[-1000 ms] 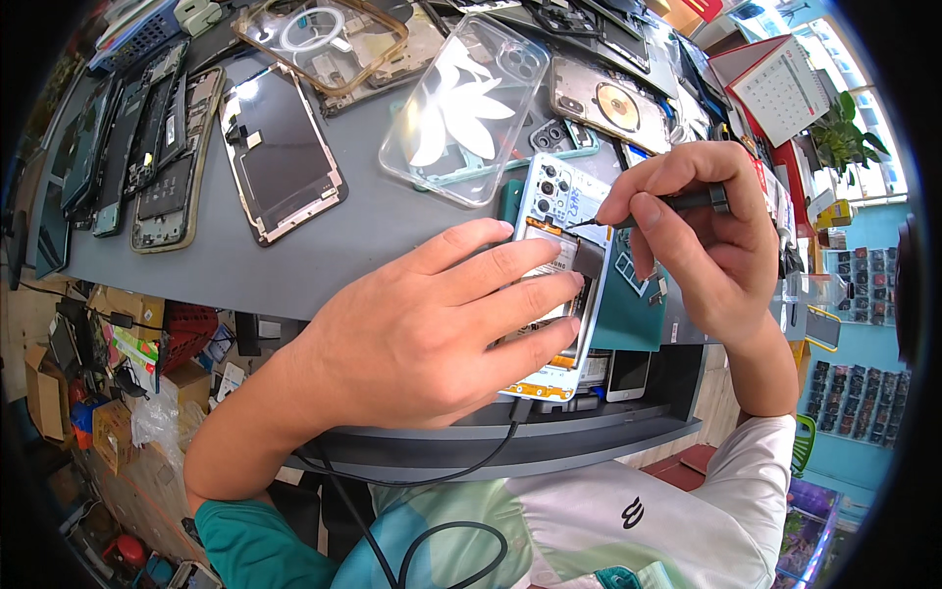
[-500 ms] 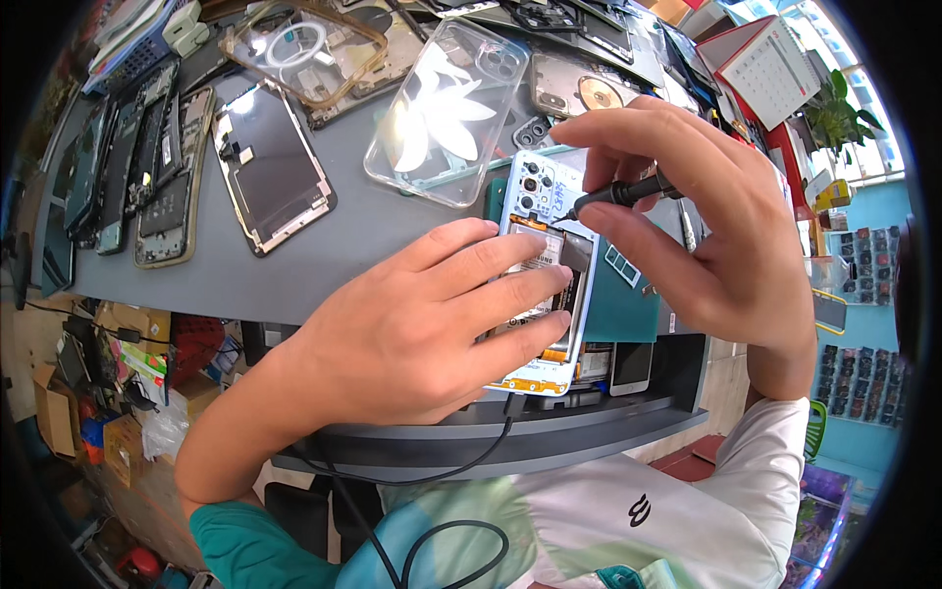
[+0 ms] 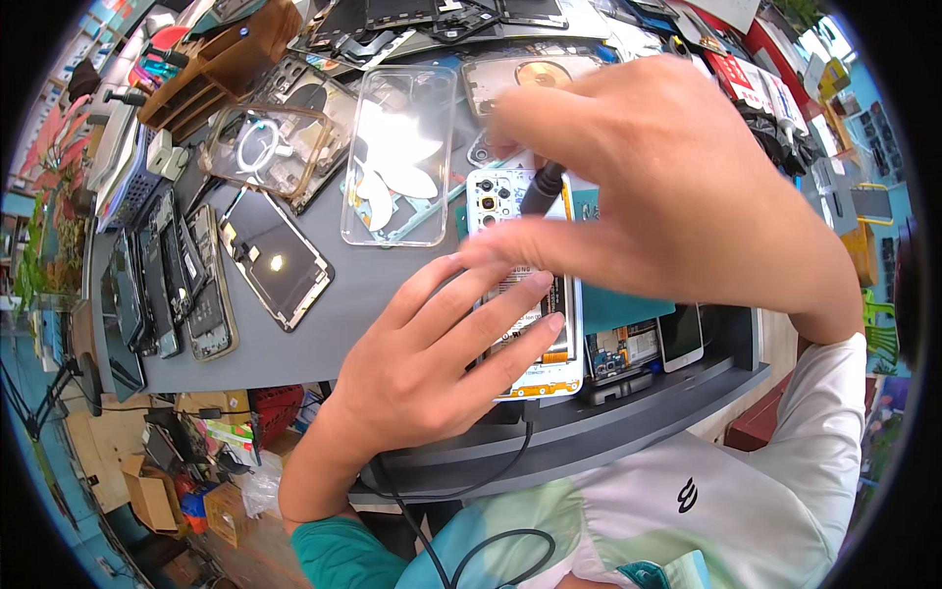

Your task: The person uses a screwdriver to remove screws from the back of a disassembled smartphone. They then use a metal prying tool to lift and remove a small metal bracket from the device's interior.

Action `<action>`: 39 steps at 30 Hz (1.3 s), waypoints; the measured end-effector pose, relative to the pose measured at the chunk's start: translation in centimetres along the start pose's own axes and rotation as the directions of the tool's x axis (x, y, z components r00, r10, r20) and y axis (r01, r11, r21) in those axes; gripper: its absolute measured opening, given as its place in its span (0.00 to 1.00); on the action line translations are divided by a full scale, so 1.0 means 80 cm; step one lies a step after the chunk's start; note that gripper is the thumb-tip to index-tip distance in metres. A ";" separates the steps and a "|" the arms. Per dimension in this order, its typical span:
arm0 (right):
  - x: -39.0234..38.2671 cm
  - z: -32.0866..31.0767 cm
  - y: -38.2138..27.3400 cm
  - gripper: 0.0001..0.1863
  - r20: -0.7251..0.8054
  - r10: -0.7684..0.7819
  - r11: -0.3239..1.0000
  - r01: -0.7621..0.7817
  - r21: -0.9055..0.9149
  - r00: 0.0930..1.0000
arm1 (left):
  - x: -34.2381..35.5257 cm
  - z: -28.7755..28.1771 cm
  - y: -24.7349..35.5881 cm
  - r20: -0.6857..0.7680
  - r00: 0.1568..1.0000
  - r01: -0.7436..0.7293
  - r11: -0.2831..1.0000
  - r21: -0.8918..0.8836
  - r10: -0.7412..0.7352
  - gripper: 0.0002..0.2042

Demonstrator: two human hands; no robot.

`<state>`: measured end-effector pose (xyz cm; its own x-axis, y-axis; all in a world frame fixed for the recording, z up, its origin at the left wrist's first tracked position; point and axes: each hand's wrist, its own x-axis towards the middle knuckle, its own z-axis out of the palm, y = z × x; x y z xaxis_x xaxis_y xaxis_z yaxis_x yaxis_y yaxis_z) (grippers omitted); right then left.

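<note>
An opened phone [image 3: 525, 285] with its white frame and bared insides lies on a teal mat [image 3: 618, 304] near the table's front edge. My left hand [image 3: 432, 363] lies flat over its lower half, fingers spread, pressing it down. My right hand [image 3: 657, 191] hovers above the phone's upper part and grips a black-handled screwdriver [image 3: 542, 188] whose tip points down at the camera end. The tip itself is hidden by my fingers.
A clear phone case [image 3: 402, 147] lies just behind the phone. Left of it are a phone back frame [image 3: 270, 250], a transparent cover [image 3: 260, 147] and a row of dark phone parts [image 3: 167, 285]. Small boards [image 3: 628, 348] sit at the front edge. A black cable [image 3: 471, 491] hangs below the grey table [image 3: 324, 324].
My right hand has moved up and toward the camera with the screwdriver, now covering more of the phone. The view has shifted closer. My left hand stays on the phone.
</note>
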<state>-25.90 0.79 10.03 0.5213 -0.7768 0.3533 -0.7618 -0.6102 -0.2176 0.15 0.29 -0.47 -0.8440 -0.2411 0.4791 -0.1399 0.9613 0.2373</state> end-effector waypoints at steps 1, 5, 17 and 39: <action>0.001 0.008 0.002 0.19 -0.071 -0.012 0.993 0.020 0.120 0.997 | -0.001 0.002 0.000 -0.001 1.000 0.000 1.000 -0.001 0.000 0.30; 0.000 0.003 0.001 0.20 0.089 0.061 0.997 -0.057 -0.049 0.994 | -0.002 0.004 -0.001 -0.012 1.000 -0.001 1.000 0.019 0.001 0.30; 0.011 -0.004 -0.011 0.22 0.068 0.051 0.988 -0.041 -0.148 0.996 | -0.006 0.003 0.000 -0.007 1.000 0.022 1.000 0.008 -0.022 0.30; -0.005 0.016 0.020 0.23 0.048 0.020 0.993 -0.025 0.119 0.999 | 0.002 0.004 0.000 -0.012 1.000 0.011 1.000 0.029 -0.010 0.28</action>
<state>-26.83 -0.11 8.38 0.5239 -0.7953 0.3051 -0.7235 -0.6045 -0.3334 -0.13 0.30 -0.68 -0.8363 -0.2525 0.4866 -0.1638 0.9621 0.2178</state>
